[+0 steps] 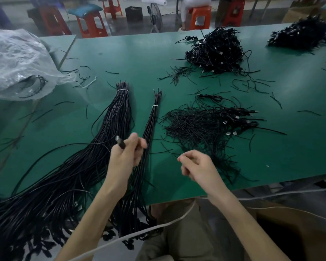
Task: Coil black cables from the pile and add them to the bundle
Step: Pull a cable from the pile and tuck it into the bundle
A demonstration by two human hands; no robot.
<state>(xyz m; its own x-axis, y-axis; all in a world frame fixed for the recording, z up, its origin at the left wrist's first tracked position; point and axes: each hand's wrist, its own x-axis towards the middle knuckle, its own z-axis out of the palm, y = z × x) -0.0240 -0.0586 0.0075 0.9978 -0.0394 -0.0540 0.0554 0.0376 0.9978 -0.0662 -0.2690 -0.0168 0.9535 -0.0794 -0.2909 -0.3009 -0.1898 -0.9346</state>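
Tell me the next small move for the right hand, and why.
Probably bring the right hand across to take the cable just behind the plug. The left hand pinches the plug, the cable trails loose to the left, and the right hand's curled fingers seem to hold nothing.

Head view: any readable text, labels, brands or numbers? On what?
No readable text in this view.
The cable plug in the left hand: markings, if any, too blurred to read.
The white ties on the cable bundles: blank.
The plastic bag and cardboard box: no print visible.
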